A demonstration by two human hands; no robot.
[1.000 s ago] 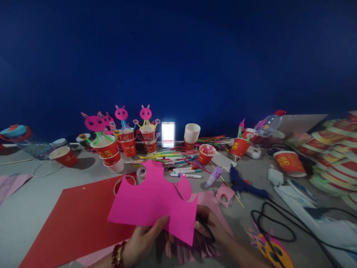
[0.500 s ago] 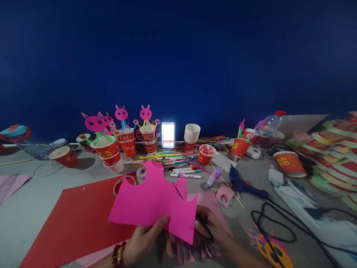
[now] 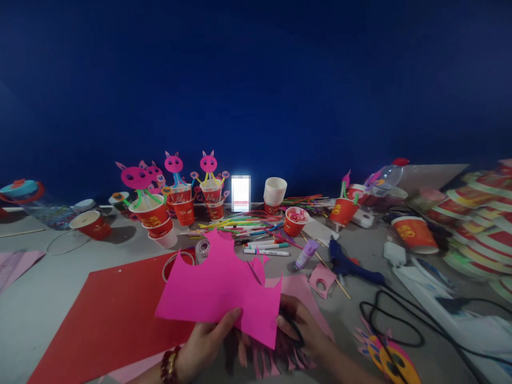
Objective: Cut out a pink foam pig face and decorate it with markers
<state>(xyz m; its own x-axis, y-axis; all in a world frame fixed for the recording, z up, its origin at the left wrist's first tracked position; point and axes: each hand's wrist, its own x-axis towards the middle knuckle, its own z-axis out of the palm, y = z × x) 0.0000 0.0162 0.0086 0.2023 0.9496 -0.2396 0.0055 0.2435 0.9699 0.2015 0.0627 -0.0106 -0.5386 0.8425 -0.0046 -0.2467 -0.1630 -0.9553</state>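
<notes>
A bright pink sheet of paper (image 3: 216,290) with curved cut-outs along its top edge is held up above the table. My left hand (image 3: 218,336), with a beaded bracelet at the wrist, pinches its lower edge, thumb on the front. At the sheet's right edge, my right hand (image 3: 302,325) is closed around the black handle of scissors (image 3: 295,333); the blades are hidden behind the paper. Beneath the hands lie pale pink paper strips (image 3: 266,365). A large red sheet (image 3: 108,314) is to the left.
Red paper cups (image 3: 184,212) with pink animal figures stand at the back left. Several markers (image 3: 266,252), a purple glue stick (image 3: 306,254) and a blue glue gun (image 3: 352,266) lie beyond the hands. A black cable (image 3: 400,304) loops at right near a power strip (image 3: 432,304).
The right edge of the pink sheet and my right hand have shifted very slightly left. My left hand keeps the same hold.
</notes>
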